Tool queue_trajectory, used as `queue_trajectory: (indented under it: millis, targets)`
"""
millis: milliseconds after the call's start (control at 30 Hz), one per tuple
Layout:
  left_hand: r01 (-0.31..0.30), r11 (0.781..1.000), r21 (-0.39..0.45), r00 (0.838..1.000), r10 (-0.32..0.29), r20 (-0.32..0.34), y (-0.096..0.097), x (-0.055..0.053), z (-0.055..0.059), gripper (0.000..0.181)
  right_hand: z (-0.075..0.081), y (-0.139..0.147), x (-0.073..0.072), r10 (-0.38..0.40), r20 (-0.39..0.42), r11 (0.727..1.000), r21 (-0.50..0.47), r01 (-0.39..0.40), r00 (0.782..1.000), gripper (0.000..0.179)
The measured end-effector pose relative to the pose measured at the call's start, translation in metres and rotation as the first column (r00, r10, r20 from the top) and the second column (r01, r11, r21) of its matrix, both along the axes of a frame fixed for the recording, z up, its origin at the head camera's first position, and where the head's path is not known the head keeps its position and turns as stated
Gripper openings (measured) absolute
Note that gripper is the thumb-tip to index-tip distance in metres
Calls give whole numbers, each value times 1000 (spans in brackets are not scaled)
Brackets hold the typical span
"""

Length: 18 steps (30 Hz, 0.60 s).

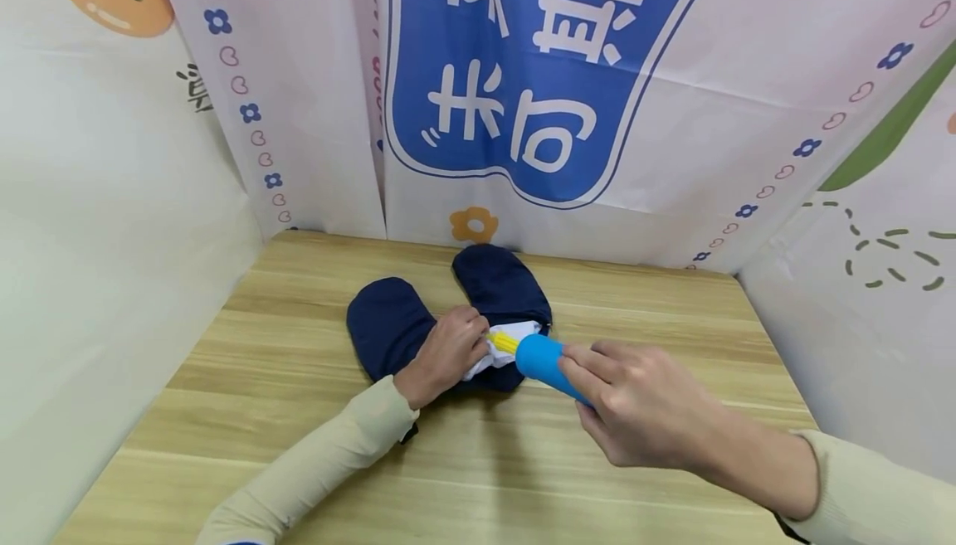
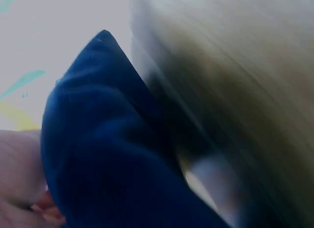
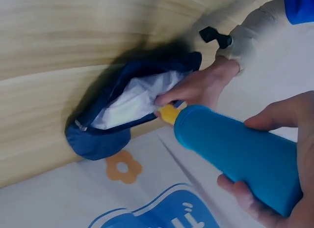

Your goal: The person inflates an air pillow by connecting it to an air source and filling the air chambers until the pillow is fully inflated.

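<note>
A soft, U-shaped navy pillow (image 1: pixel 390 325) is lying unzipped near the far edge of the tabletop (image 1: pixel 657 313), the left hand (image 1: pixel 451 348) pinching its crinkled white liner (image 3: pixel 125 107) around the yellow nozzle (image 1: pixel 505 342). The right hand (image 1: pixel 638 400) is gripping the smooth blue pump (image 1: pixel 551 364); inflating seems in hand, next calling for a steady seal.

A cloth pouch (image 1: pixel 502 284) lay beneath the left hand (image 1: pixel 448 354).
A liner (image 3: pixel 127 105) sat inside; right of that hand came a nozzle (image 1: pixel 504 343), then a cylinder (image 1: pixel 548 367) within the right hand (image 1: pixel 642 404); the table (image 1: pixel 261 379) lay below, a wall sheet (image 1: pixel 321 114) beyond.
</note>
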<state>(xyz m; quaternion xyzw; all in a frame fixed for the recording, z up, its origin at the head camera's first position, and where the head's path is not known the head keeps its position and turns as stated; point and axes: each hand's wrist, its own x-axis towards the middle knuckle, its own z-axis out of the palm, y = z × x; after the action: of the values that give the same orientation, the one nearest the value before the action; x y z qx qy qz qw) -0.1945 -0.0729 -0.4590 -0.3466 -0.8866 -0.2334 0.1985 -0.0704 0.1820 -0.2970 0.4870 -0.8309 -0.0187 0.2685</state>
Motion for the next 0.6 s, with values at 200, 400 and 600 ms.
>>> queue_trajectory:
  millis: [200,400,600]
  targets:
    - [43,999,32,999,-44,18,-2,0,-3,9,-8,2,0,-2,-15,999,-38,2,1000,33]
    - [-30,999,21,996,28,79,1,0,-3,22,-22,-6,4,-18,-87,995,-99,9,996,43]
    - [-5,996,-91,1000,6,13,2,-2,-2,29,-24,-7,2,-24,-44,997,-78,21,999,33]
